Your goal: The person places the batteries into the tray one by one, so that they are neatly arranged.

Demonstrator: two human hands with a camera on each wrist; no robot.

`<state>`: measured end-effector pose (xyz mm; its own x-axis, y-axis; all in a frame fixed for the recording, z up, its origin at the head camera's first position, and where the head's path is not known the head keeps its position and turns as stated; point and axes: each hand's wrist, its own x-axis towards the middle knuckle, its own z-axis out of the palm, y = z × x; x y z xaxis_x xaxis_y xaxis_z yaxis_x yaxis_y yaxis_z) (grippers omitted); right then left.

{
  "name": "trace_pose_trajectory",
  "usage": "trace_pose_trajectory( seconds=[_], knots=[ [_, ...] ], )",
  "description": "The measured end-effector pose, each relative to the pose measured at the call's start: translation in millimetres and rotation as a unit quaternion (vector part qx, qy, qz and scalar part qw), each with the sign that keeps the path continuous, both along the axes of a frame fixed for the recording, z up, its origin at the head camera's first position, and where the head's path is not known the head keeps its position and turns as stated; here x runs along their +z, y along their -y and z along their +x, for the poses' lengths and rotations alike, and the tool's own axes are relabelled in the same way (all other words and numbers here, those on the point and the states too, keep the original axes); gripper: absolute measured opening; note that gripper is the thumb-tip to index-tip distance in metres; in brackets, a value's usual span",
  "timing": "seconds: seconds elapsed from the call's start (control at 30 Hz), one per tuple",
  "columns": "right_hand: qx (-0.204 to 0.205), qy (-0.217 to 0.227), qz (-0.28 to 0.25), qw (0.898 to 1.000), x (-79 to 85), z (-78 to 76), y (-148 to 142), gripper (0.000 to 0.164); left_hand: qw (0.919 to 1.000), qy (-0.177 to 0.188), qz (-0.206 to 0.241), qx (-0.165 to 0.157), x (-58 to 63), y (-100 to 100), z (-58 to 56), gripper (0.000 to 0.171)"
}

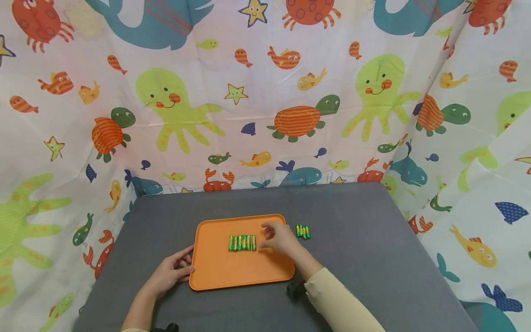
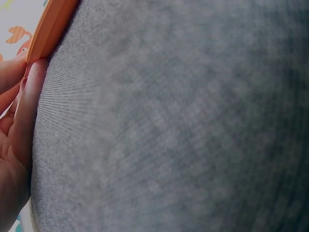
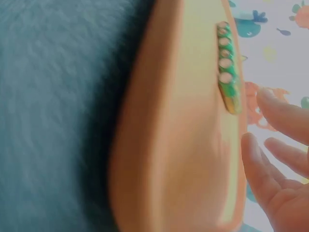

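Observation:
An orange tray (image 1: 232,272) lies on the grey table. My left hand (image 1: 168,274) grips its left edge, with fingertips and thumb at the rim; in the left wrist view the fingers (image 2: 35,84) meet the tray's side (image 2: 53,29). Several green-and-gold batteries (image 1: 242,243) stand side by side in a row on the tray. Just right of that row my right hand (image 1: 282,240) hovers over the tray, thumb and fingers apart with nothing between them. In the right wrist view the row of batteries (image 3: 226,65) shows beyond the fingertips.
Several more green batteries (image 1: 303,231) lie grouped on the grey table (image 1: 352,240), right of the tray. A curtain (image 1: 249,101) printed with sea animals hangs behind the table and along both sides.

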<state>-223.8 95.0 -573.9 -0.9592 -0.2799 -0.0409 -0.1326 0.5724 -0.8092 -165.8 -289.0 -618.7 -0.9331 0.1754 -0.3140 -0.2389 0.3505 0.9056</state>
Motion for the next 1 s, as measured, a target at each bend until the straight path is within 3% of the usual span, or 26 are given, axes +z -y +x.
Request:
trace_pose_trajectory(
  seconds=[0.3,0.57,1.0],
  knots=[
    [-0.055,-0.046,0.007,0.997,11.5,-3.1,-36,0.054,0.9999,-0.011,0.006,-0.002,-1.1,-2,3.3,0.074],
    [-0.098,-0.052,0.009,0.994,6.3,-1.8,-71,0.055,0.9999,-0.006,-0.005,0.013,-4.0,-3,5.2,0.072],
    [-0.074,-0.025,0.078,0.994,-4.0,-6.1,-120,0.077,0.9999,-0.007,-0.006,0.011,-0.6,-5,5.5,0.073]
  ],
)
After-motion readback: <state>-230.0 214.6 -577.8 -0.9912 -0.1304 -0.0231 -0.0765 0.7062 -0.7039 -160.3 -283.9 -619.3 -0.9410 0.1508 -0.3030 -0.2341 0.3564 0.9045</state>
